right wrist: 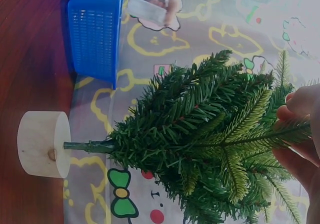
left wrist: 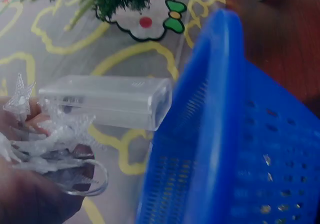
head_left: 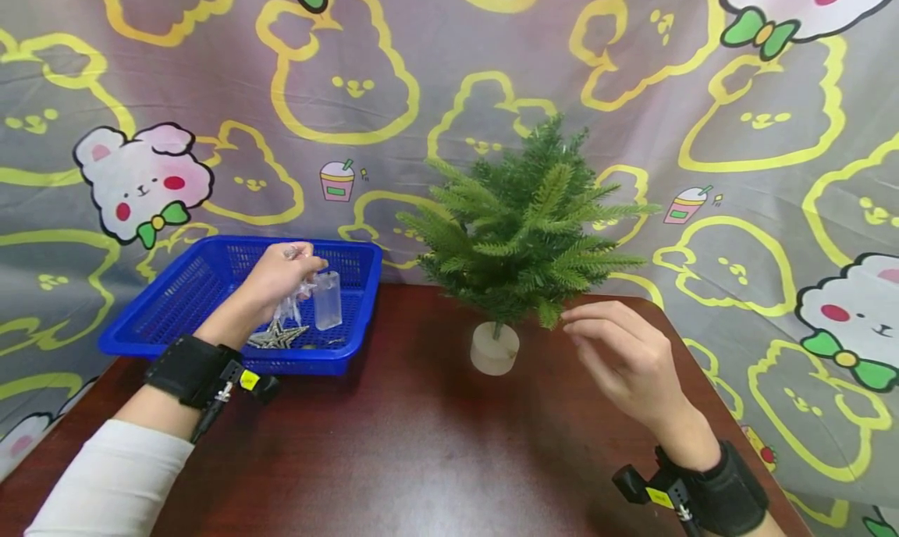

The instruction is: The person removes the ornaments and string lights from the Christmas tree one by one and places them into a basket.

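My left hand point(head_left: 276, 278) holds a bunched string of star lights point(left wrist: 60, 134) over the blue basket point(head_left: 371, 287). Its clear plastic battery box point(head_left: 327, 303) hangs beside the fingers. A small artificial pine tree point(head_left: 523, 225) stands upright on a round pale wooden base point(head_left: 495, 350). At the tree's right side is my right hand point(head_left: 628, 357), fingers loosely bent and fingertips right at the tip of a low branch point(head_left: 549, 314). In the right wrist view that branch overlaps the fingers.
The basket stands at the left of the dark brown table point(head_left: 421, 443), with a glittery star ornament point(head_left: 279, 336) inside. A grey cartoon-printed curtain point(head_left: 393, 45) hangs close behind the tree and basket.
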The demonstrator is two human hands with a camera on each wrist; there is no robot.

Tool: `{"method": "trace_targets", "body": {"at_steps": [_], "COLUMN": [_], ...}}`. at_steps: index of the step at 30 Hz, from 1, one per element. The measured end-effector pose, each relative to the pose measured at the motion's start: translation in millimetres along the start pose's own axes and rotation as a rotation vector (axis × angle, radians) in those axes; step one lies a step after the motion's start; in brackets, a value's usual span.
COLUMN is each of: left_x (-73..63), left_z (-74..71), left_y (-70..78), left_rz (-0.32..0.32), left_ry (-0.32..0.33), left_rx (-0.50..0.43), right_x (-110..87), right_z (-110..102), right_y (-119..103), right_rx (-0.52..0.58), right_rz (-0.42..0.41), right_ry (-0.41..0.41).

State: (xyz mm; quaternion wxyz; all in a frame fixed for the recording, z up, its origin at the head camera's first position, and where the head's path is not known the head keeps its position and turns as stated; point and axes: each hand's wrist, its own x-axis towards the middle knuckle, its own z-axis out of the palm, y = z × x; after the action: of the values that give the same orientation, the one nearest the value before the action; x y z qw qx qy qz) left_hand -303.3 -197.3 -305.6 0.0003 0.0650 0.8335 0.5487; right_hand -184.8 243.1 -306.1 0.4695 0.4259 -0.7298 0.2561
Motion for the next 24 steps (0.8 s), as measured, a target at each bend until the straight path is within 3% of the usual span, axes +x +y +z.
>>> {"method": "trace_targets", "body": {"at_steps": [5,9,17,24], "left_x": [5.0,7.6,12.4,19.0], "left_z": [-4.1,-7.1,-6.3,-4.9], "left_y": [-15.9,-25.3,-33.5,-44.4], "left_rz": [-0.119,-0.166,-0.218,-0.249], "left_ry": [-0.133,-0.206,-0.249,-0.278], "left_rx": [-0.064,-0.053,-0.032,0.094], "right_x": [-0.2,-0.3,0.3,-1.1], "right_z": [0,-1,0,-1], "right_y": [0,-1,0,1], "right_rx": [-0.003,-0.008,-0.004,-0.002], "right_rz": [0.004,0.009,0.004,0.009], "right_ry": [-0.004,-0.005,0.0,-0.002]}}
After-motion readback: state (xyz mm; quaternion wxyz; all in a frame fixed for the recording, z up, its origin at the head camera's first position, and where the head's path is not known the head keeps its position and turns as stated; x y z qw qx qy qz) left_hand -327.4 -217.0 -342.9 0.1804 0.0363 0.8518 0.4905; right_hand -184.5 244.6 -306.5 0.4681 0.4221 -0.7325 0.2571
